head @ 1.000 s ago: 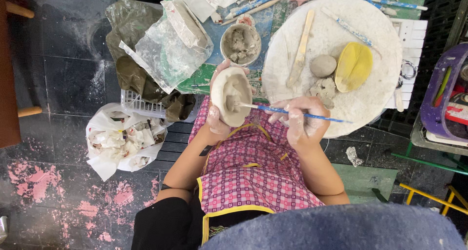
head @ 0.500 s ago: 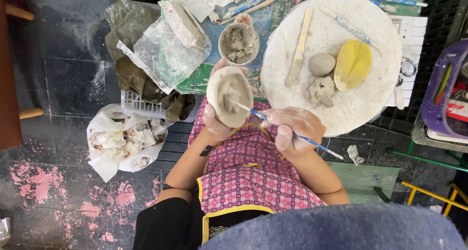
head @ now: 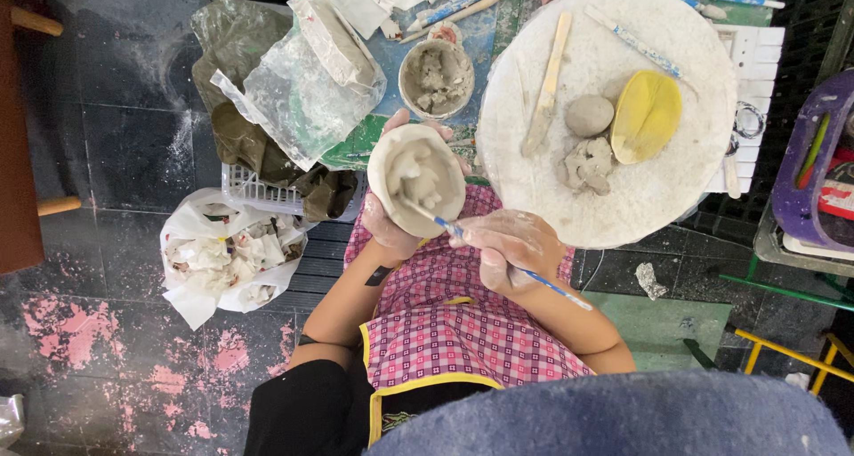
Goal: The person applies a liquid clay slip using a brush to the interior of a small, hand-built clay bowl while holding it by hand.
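Note:
My left hand (head: 389, 227) cups a small grey clay bowl (head: 415, 178) from below, held over my lap in front of the table. My right hand (head: 510, 249), smeared with clay, grips a thin blue-handled brush (head: 498, 257) whose tip rests inside the bowl. A checked pink apron (head: 454, 331) covers my lap beneath both hands.
A round white board (head: 658, 189) carries a clay ball (head: 589, 115), a clay lump (head: 587, 164), a yellow sponge (head: 647, 116) and a wooden stick (head: 546, 82). A cup of wet clay (head: 435, 76) and bagged clay (head: 311, 73) lie behind the bowl. A white bag of scraps (head: 227, 256) sits on the floor at left.
My right hand has turned and dropped lower, so the brush now slants down to the right with its tip deeper in the bowl. The left hand keeps the bowl steady.

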